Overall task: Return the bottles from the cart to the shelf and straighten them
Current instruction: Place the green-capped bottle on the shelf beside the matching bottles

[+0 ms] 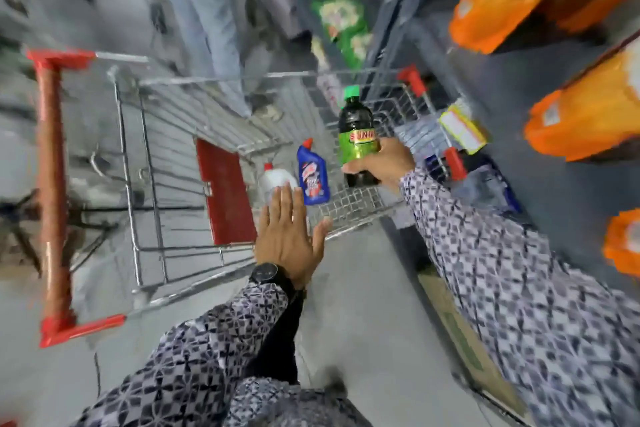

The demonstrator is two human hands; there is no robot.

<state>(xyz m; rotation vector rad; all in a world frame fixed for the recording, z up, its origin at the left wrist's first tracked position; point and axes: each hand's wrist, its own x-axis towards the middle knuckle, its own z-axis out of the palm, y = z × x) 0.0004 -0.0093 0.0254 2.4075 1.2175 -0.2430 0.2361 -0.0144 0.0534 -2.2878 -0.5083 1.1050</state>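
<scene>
My right hand [384, 163] grips a dark bottle [356, 135] with a green cap and green label, held upright above the right end of the wire cart [166, 135]. Inside the cart basket a blue bottle [311, 173] with a red cap lies next to a white bottle [273, 180] with a red cap. My left hand [289, 236] is flat and open, fingers apart, just over the cart's near rim, its fingertips covering part of the white bottle. A black watch sits on that wrist.
The cart has a red handle [50, 194] at left and a red child-seat flap [223, 191]. Grey shelves [540, 80] at right hold orange packs [588, 121]. Green packs [341, 17] line the far shelf. A person's legs stand beyond the cart. A cardboard box [464, 333] lies on the floor.
</scene>
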